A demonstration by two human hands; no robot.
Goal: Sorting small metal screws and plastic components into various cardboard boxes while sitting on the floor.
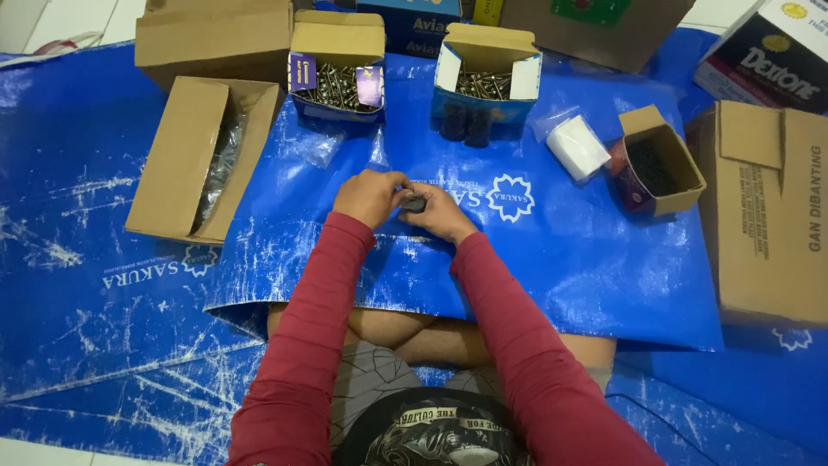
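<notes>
Small dark round part [415,204] sits mid-frame, gripped between left hand [369,197] and right hand [442,214]; open blue boxes of metal screws [335,86] above remain full.

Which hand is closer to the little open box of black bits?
Probably the right hand. The small open cardboard box of black pieces sits on its side of the blue tarp; the left hand would have to cross over.
</notes>
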